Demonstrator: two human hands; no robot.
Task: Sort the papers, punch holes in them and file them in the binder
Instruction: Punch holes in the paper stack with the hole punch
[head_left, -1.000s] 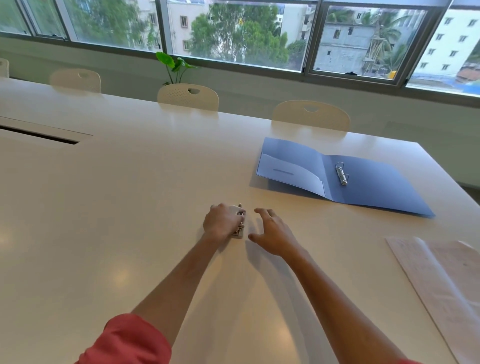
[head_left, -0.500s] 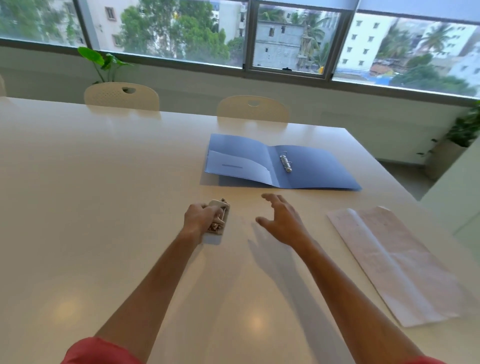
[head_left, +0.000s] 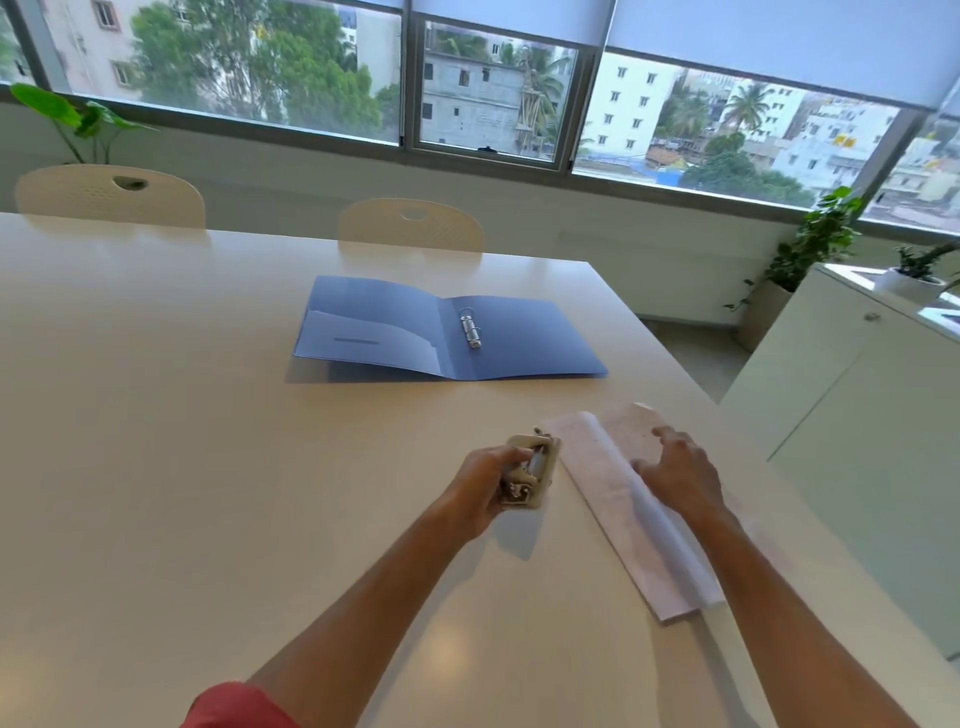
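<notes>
A blue ring binder lies open and flat on the white table, its metal rings in the middle. A beige hole punch is lifted off the table, with my left hand shut around it. Just right of the punch lies a stack of white papers, one long edge curling up. My right hand rests on those papers with fingers spread, holding nothing.
Two cream chairs stand at the table's far side below the windows. A white cabinet with potted plants stands to the right, past the table's right edge.
My left hand lifted the hole punch and carried it right towards the papers. My right hand moved right and landed on the paper stack. The view swung right.
</notes>
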